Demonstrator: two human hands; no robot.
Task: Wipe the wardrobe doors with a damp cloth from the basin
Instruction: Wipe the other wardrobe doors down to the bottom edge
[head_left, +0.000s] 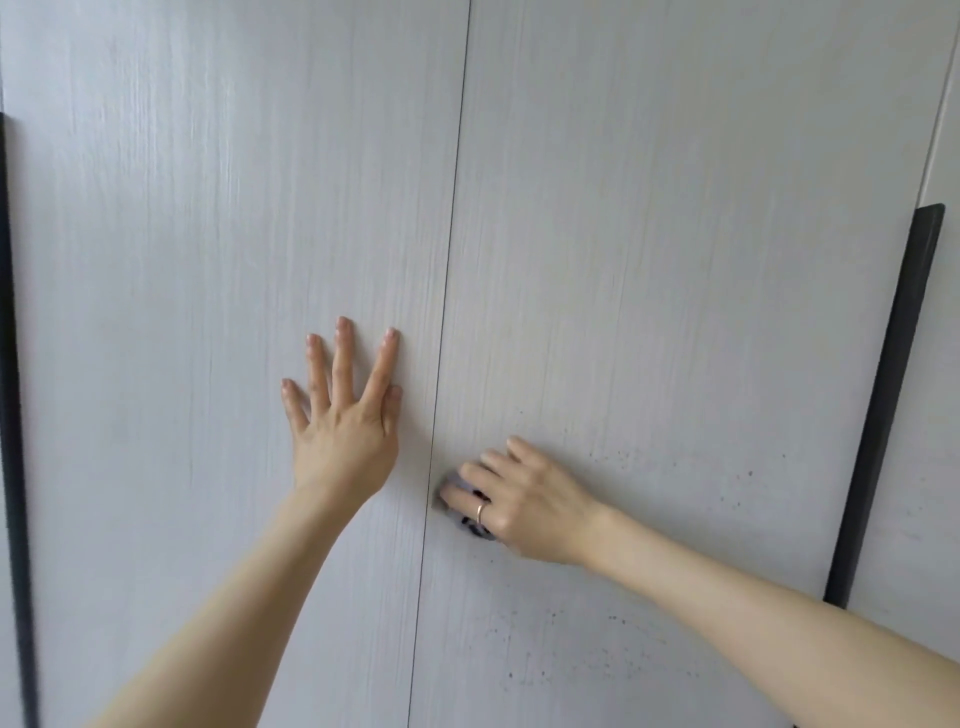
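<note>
Right hand (524, 501) presses crumpled grey cloth (460, 501) on speckled pale door (649, 312); left hand (343, 415) flat, fingers spread.

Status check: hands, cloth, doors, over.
Left hand flat on left pale woodgrain door. Right hand pressing small grey cloth on speckled right door. Nothing blocking.

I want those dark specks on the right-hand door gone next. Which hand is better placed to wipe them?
The right hand. It already presses the cloth against the right door, with the specks just beside it. The left hand lies flat on the left door, holding nothing.
</note>
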